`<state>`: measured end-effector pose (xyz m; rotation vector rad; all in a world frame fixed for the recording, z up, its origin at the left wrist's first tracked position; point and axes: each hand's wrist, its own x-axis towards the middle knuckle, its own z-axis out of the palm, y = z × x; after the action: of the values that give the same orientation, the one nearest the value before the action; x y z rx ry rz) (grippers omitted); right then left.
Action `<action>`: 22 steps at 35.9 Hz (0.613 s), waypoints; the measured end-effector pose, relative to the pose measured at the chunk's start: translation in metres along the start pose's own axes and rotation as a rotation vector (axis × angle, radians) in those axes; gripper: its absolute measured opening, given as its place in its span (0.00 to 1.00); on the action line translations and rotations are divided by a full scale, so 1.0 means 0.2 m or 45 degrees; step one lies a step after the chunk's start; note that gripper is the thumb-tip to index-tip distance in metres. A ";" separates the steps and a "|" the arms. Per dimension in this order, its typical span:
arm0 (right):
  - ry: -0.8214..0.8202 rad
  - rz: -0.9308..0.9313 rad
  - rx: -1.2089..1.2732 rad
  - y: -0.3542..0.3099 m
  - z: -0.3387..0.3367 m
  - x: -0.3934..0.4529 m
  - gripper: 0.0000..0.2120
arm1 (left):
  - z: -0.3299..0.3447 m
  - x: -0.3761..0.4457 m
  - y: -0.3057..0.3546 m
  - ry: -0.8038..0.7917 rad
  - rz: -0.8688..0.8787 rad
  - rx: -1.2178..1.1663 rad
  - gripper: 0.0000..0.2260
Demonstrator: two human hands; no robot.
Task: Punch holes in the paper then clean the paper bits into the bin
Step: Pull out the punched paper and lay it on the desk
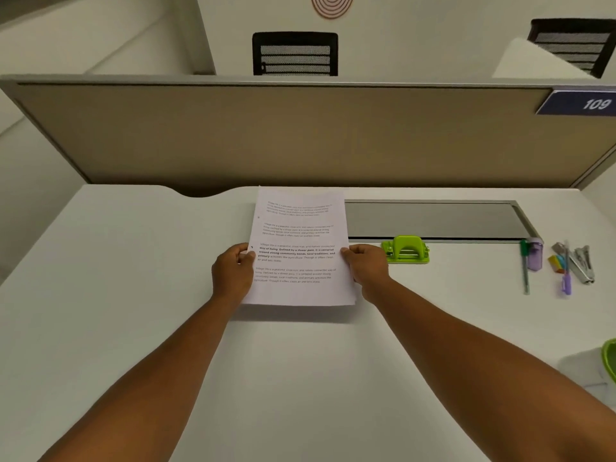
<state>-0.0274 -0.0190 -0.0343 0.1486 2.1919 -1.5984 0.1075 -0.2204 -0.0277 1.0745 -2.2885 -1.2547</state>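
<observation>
- Left hand [233,273] pinches paper [300,248] at its 9 o'clock edge, thumb on top.
- Right hand [366,265] pinches the 3 o'clock edge the same way.
- Paper at desk [133,295] centre, lifted.
- Punch [406,250] at paper's 3 o'clock, just beyond right hand.
- Pens [533,261] further out at 3.
- Green bin [610,360] rim at 4 o'clock, frame edge.

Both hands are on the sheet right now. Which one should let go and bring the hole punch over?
Right, probably. The green hole punch sits on the desk just beyond the right hand, on that same side of the paper. The left hand grips the opposite edge and would have to cross over the sheet.
</observation>
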 end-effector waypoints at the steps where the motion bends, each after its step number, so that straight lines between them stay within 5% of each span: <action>1: 0.005 0.002 -0.016 -0.01 0.02 0.03 0.09 | 0.00 0.03 -0.01 -0.004 0.006 0.019 0.13; 22: 0.120 -0.190 -0.515 -0.06 0.21 0.25 0.09 | 0.05 0.31 -0.12 0.035 0.092 0.312 0.09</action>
<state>-0.0662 -0.0697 -0.0542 -0.0627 2.6012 -1.2036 0.0708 -0.2683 -0.0578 1.0678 -2.4833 -0.9445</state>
